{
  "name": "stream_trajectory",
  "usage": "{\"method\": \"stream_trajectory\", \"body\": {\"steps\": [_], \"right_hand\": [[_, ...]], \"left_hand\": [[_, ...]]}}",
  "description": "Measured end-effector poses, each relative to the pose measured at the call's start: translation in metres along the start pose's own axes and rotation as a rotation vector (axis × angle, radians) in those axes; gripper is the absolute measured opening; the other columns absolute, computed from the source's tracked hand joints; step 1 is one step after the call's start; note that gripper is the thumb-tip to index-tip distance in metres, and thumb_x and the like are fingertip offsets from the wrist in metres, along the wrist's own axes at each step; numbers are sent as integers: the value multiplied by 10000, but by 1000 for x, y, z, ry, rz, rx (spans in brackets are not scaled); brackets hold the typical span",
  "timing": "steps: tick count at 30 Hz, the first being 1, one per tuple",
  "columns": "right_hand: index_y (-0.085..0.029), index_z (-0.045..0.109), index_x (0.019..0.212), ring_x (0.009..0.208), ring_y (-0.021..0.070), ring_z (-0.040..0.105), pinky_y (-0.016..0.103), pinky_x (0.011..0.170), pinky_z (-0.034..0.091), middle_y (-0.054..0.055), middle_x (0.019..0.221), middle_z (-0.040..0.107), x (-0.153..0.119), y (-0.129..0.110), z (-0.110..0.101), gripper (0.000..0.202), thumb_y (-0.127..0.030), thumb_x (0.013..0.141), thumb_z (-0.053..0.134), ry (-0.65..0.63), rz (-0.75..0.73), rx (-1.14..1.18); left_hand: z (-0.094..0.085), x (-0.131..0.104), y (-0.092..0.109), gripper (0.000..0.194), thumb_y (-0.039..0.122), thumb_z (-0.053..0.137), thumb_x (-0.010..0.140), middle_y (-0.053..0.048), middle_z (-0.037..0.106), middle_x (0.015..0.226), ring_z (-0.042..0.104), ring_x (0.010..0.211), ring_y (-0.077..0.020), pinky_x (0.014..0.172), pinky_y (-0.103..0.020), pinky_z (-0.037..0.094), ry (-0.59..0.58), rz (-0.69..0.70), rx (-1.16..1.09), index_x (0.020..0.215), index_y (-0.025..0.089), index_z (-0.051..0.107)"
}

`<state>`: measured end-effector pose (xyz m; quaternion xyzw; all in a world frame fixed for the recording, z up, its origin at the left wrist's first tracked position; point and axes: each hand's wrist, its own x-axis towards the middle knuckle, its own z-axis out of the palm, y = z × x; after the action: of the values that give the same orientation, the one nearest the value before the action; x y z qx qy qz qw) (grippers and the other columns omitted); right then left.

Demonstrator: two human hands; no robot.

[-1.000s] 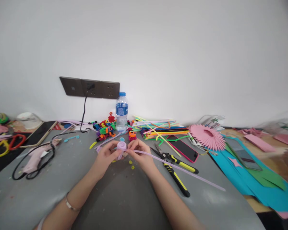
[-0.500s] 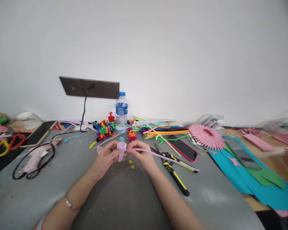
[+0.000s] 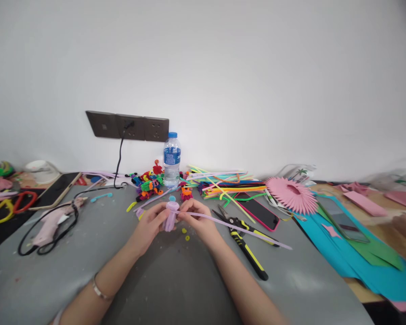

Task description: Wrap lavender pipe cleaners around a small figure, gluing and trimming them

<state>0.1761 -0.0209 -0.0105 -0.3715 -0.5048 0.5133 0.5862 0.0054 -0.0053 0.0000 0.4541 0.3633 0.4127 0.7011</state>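
Between my hands is a small lilac figure of coiled pipe cleaner (image 3: 170,218), with a round coil on top. My left hand (image 3: 154,222) is closed around its left side, thumb and fingers pinching it. My right hand (image 3: 196,218) pinches a long lilac pipe cleaner (image 3: 237,224) close to the figure; its free end stretches out to the right above the pliers (image 3: 244,246). Two small yellow-green coils (image 3: 186,234) lie on the table just below my right hand. A blue coil (image 3: 172,198) and an orange-and-red pipe-cleaner piece (image 3: 186,193) are right behind the figure.
A water bottle (image 3: 172,160) stands by the wall amid colourful pipe-cleaner pieces (image 3: 147,185). Bundled pipe cleaners (image 3: 235,187) and a pink-edged phone (image 3: 259,212) lie right of it. A corded glue gun (image 3: 50,225) and scissors (image 3: 23,201) are left; blue paper (image 3: 338,253) is right.
The lilac figure has tipped, so its top coil now shows edge-on. The strip's free end has swung slightly right and down. Another person's hand has appeared at the right edge.
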Motion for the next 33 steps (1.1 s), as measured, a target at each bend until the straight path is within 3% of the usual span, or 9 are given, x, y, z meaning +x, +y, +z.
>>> {"method": "stream_trajectory", "body": {"steps": [6, 11, 16, 21, 27, 33], "right_hand": [[-209, 632, 721, 607, 142, 612, 270, 604, 506, -3, 696, 657, 0, 3, -1, 285, -432, 727, 809, -3, 5, -11], [-216, 615, 711, 606, 151, 609, 276, 600, 507, -5, 667, 650, 1, 3, -1, 300, -462, 749, 783, 11, 2, -12], [-210, 590, 718, 650, 157, 628, 288, 646, 517, 4, 743, 659, 1, 4, -4, 305, -448, 778, 771, -30, -19, 51], [-205, 573, 703, 689, 146, 633, 280, 690, 513, 5, 807, 657, 3, 8, -6, 303, -402, 764, 794, -6, -42, 116], [-202, 582, 706, 660, 139, 617, 286, 686, 510, 3, 798, 659, 7, 13, -7, 296, -384, 731, 815, 68, -47, 124], [-202, 577, 708, 640, 132, 588, 260, 629, 478, -11, 764, 622, 6, 12, -6, 294, -371, 717, 818, 46, -50, 42]], "left_hand": [[3, -1, 1, 483, 536, 822, 668, -57, 740, 891, 682, 795, -216, 658, -314, 603, 39, -15, -12, 991, 186, 745], [2, -1, 1, 480, 517, 825, 684, -76, 752, 921, 692, 839, -221, 689, -298, 593, -8, -11, 42, 1006, 170, 742], [1, 2, -1, 473, 474, 864, 651, -66, 763, 881, 714, 783, -197, 699, -276, 572, 26, 7, -3, 974, 157, 727], [0, 3, 2, 455, 419, 893, 621, -57, 770, 884, 730, 742, -181, 717, -285, 574, 64, 20, -95, 948, 166, 705], [-2, 4, 3, 546, 346, 939, 544, -69, 770, 911, 719, 858, -186, 750, -258, 553, 95, -12, -146, 1002, 154, 712], [0, 3, -1, 427, 322, 921, 575, -35, 734, 843, 664, 759, -151, 719, -257, 531, 94, 62, -68, 894, 143, 700]]}}
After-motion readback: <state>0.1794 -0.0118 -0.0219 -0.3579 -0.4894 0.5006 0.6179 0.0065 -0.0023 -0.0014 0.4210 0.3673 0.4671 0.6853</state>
